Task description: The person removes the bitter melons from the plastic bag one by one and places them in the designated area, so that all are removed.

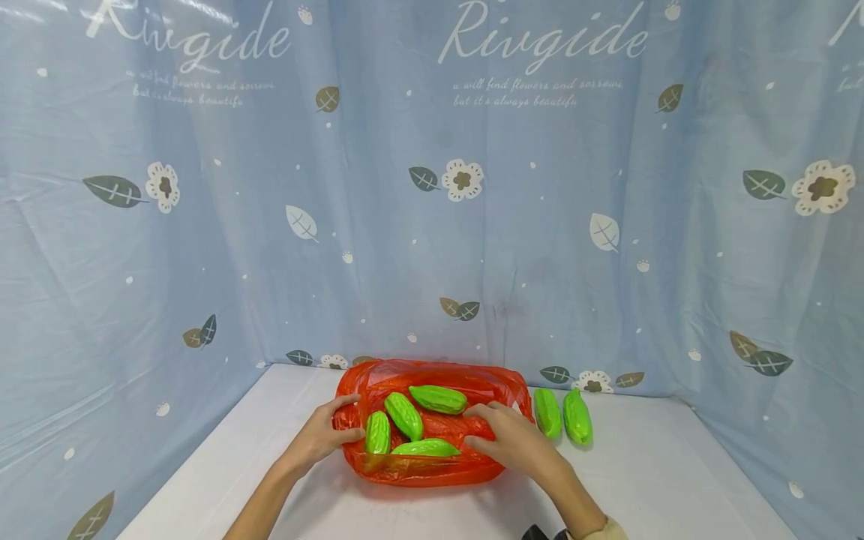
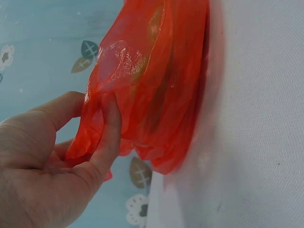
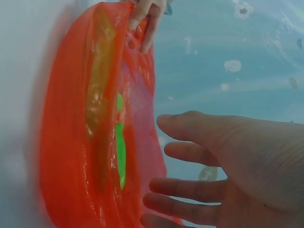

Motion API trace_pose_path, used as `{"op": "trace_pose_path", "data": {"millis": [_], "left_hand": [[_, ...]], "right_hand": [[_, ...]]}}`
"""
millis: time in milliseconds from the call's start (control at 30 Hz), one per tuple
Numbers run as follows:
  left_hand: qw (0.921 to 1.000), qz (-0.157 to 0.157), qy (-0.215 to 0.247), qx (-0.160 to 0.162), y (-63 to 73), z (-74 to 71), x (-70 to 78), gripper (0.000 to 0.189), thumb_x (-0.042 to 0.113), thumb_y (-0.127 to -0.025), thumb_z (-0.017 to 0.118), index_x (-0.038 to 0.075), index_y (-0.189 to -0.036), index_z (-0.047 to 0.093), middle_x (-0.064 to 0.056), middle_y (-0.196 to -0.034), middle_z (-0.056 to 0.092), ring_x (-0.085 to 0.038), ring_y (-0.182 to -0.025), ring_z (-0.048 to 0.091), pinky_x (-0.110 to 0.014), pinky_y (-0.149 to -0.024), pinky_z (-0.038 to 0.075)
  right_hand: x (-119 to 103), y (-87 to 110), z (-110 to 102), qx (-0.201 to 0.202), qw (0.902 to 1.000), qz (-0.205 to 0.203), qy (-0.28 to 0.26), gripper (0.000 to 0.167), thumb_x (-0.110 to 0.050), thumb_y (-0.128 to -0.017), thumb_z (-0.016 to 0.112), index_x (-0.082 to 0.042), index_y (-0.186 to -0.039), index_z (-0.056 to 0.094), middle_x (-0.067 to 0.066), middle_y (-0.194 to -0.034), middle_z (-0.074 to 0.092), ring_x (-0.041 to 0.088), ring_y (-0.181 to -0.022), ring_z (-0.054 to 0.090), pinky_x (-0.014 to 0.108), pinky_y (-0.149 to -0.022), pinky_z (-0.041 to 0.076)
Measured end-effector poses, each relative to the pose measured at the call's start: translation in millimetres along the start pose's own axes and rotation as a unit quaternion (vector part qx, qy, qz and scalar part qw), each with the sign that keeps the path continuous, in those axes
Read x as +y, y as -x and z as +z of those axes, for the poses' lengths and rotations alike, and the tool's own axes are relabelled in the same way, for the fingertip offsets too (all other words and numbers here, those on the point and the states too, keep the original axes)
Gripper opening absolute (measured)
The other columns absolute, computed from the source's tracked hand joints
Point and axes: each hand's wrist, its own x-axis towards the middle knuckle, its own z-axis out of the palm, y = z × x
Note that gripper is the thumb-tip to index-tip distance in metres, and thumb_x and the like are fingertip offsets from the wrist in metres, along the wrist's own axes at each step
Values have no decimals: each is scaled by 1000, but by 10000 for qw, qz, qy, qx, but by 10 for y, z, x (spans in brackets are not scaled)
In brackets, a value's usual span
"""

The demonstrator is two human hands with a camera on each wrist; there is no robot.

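Note:
A red plastic bag (image 1: 439, 474) lies wide open on the white table, with several bright green bitter melons (image 1: 403, 416) inside. My left hand (image 1: 320, 435) pinches the bag's left edge between thumb and fingers; the left wrist view shows the thin red plastic (image 2: 142, 95) bunched in that grip. Over the bag's right part is my right hand (image 1: 509, 439), its fingers spread and nothing between them. In the right wrist view, a green melon (image 3: 120, 154) shows in the bag's mouth, and another (image 3: 99, 76) shows dimly through its wall.
Two more bitter melons (image 1: 577, 417) lie side by side on the white table (image 1: 661, 480), just right of the bag. A pale blue curtain (image 1: 378, 300) with leaf and flower prints hangs behind and on both sides. A small black object (image 1: 535, 533) is at the bottom edge.

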Motion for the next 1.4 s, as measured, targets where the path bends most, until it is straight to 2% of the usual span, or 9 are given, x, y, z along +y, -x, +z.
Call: {"op": "trace_pose_path", "data": {"millis": [367, 567, 700, 900, 1133, 1400], "left_hand": [[9999, 1, 112, -6, -6, 7, -4, 66, 10, -78, 79, 8, -139, 53, -19, -138, 54, -31, -116, 58, -44, -93, 56], [9997, 22, 261, -14, -15, 14, -24, 66, 10, -77, 79, 7, -138, 53, -19, -134, 56, -28, -109, 61, -40, -86, 58], [9996, 32, 266, -6, -16, 13, -33, 66, 10, -77, 80, 7, -138, 54, -19, -135, 56, -28, -110, 60, -39, -87, 58], [9996, 36, 271, -4, -9, 5, -24, 66, 10, -77, 79, 6, -138, 53, -20, -136, 55, -30, -113, 60, -41, -88, 58], [9997, 41, 253, -18, -6, 2, -14, 66, 10, -77, 79, 7, -138, 53, -20, -136, 56, -29, -112, 60, -40, -88, 57], [9999, 28, 156, -68, 5, -7, 2, 68, 11, -77, 80, 8, -139, 53, -20, -139, 53, -32, -118, 57, -44, -93, 55]], "right_hand": [[-96, -124, -36, -530, 9975, -415, 217, 40, -41, -89, 69, -24, -124, 63, -3, -119, 66, 19, -107, 62, 43, -91, 56], [-145, -198, -21, -845, 9960, -254, 171, 42, -40, -87, 70, -25, -126, 62, -2, -121, 64, 22, -112, 59, 48, -94, 54], [-168, -234, 8, -1021, 9944, -195, 214, 43, -42, -87, 70, -27, -126, 62, -3, -123, 64, 21, -115, 57, 48, -95, 54], [-182, -273, 59, -1058, 9932, -353, 334, 42, -41, -88, 69, -27, -127, 62, -4, -126, 64, 23, -119, 56, 48, -99, 52], [-212, -308, 62, -1150, 9922, -391, 281, 43, -40, -88, 70, -26, -128, 62, -3, -126, 64, 23, -120, 55, 47, -98, 53], [-221, -423, 97, -1243, 9895, -664, 318, 41, -39, -88, 70, -26, -127, 62, -7, -123, 66, 18, -116, 58, 40, -98, 53]]}}
